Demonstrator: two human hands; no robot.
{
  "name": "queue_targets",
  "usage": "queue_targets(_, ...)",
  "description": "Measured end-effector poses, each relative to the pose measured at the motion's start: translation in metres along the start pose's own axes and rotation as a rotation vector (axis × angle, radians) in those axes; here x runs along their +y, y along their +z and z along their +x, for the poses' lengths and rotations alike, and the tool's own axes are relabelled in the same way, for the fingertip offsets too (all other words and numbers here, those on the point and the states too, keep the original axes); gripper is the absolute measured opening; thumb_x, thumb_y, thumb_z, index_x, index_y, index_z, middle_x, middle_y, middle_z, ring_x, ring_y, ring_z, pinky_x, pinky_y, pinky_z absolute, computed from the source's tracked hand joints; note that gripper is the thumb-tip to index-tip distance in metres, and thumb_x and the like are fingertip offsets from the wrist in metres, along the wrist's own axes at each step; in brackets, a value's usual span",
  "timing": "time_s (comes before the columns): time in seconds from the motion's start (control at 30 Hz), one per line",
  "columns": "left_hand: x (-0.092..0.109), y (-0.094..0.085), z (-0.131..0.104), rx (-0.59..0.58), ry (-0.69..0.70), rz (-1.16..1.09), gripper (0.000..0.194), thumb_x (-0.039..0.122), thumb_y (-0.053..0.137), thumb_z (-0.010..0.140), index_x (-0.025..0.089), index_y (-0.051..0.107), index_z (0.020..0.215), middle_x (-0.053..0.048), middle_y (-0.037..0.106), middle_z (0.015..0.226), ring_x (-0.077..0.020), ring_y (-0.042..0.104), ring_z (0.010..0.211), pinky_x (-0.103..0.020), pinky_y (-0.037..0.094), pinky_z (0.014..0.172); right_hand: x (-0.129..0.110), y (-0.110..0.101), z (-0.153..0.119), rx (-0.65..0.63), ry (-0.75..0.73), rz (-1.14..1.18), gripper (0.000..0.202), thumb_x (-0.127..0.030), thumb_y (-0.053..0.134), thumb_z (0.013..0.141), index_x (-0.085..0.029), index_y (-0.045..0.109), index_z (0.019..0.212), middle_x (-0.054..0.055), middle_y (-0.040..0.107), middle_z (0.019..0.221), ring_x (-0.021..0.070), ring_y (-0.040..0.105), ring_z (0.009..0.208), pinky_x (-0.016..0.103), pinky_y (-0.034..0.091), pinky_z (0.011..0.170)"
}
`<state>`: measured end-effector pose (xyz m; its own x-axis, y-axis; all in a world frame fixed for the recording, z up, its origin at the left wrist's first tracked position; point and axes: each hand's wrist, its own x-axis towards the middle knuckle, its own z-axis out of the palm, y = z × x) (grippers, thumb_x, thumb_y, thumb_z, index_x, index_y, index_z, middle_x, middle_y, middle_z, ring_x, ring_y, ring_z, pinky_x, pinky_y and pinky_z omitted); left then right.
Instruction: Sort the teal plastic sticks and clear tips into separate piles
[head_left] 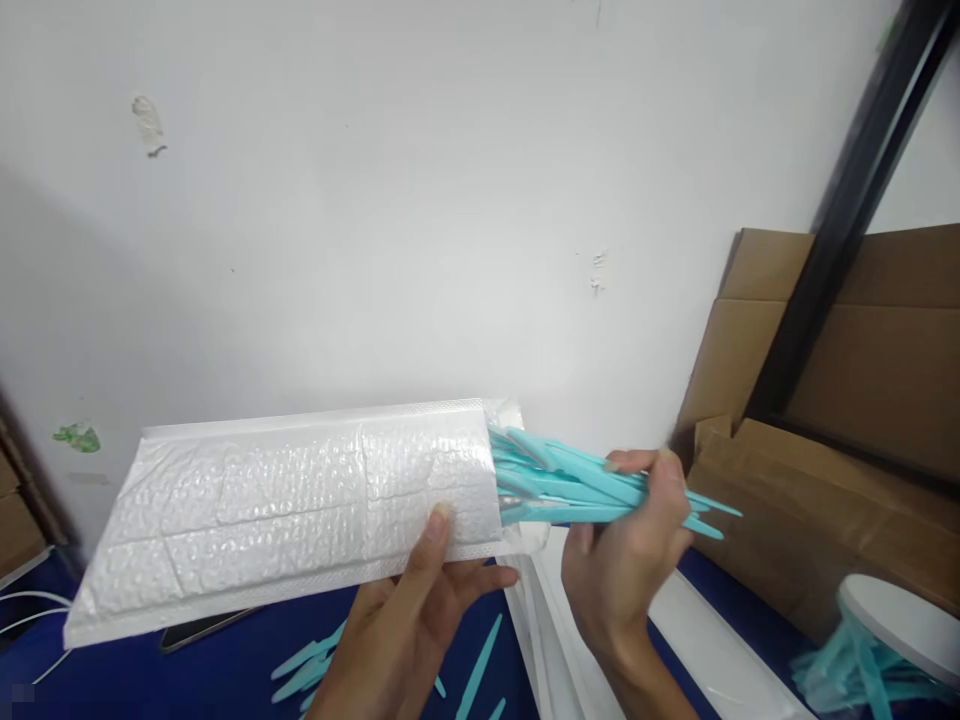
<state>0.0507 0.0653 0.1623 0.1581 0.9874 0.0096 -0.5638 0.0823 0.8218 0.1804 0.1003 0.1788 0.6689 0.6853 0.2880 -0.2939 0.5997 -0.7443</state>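
Note:
My left hand [420, 620] grips a white padded bubble mailer [300, 510] near its open right end, thumb on the front and fingers behind. The mailer is held tilted above the table. A bundle of turquoise tapered plastic sticks [570, 480] pokes out of its mouth. Their inner ends are hidden inside the mailer, so I cannot tell their exact kind. My right hand [637, 550] is closed around the outer part of that bundle, with several thin tips sticking out past the fingers. More turquoise sticks [478, 670] lie on the blue table below, partly covered by my left hand.
White flat mailers or strips [720, 640] lie on the table at the right. A white round-topped container [900, 620] with turquoise pieces is at the lower right. Cardboard boxes [817, 520] stand behind it. A dark flat object [202, 630] and white cables [30, 600] are at the left.

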Motion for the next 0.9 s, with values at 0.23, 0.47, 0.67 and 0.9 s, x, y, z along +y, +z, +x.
queue_targets(0.23, -0.001, -0.007, -0.002, 0.028, -0.002, 0.006, 0.043, 0.055, 0.078, 0.075, 0.015, 0.081, 0.089, -0.009, 0.078, 0.098, -0.0270, 0.073, 0.096, -0.040, 0.048, 0.108, 0.010, -0.002, 0.008, -0.060, -0.052, 0.074, 0.030, -0.046, 0.056, 0.094, -0.024, 0.051, 0.075, -0.007, 0.040, 0.063, 0.0084, 0.033, 0.042, 0.023, 0.024, 0.037)
queue_targets(0.47, 0.002, -0.006, -0.001, -0.054, -0.002, -0.026, 0.039, 0.051, 0.069, 0.086, 0.016, 0.079, 0.100, -0.010, 0.076, 0.108, -0.0303, 0.067, 0.112, -0.038, 0.053, 0.097, 0.016, -0.005, 0.010, -0.131, -0.100, 0.076, 0.031, -0.045, 0.057, 0.094, -0.022, 0.053, 0.074, -0.007, 0.043, 0.065, 0.0067, 0.034, 0.042, 0.021, 0.030, 0.040)
queue_targets(0.67, 0.010, 0.000, 0.002, -0.262, 0.037, -0.164, 0.057, 0.056, 0.041, 0.100, 0.026, 0.047, 0.148, -0.011, 0.053, 0.149, -0.0365, 0.042, 0.140, -0.042, 0.054, 0.087, 0.015, -0.002, 0.008, -0.105, -0.077, 0.081, 0.033, -0.048, 0.057, 0.094, -0.022, 0.052, 0.074, -0.008, 0.040, 0.061, 0.0071, 0.033, 0.042, 0.020, 0.029, 0.040)
queue_targets(0.9, 0.011, -0.007, 0.000, -0.361, 0.003, -0.142, 0.061, 0.062, 0.035, 0.099, 0.023, 0.058, 0.140, -0.009, 0.050, 0.150, -0.0377, 0.040, 0.140, -0.046, 0.051, 0.093, 0.014, -0.002, 0.008, -0.112, -0.114, 0.085, 0.033, -0.048, 0.058, 0.093, -0.022, 0.054, 0.074, -0.007, 0.044, 0.064, 0.0065, 0.035, 0.042, 0.020, 0.030, 0.039)
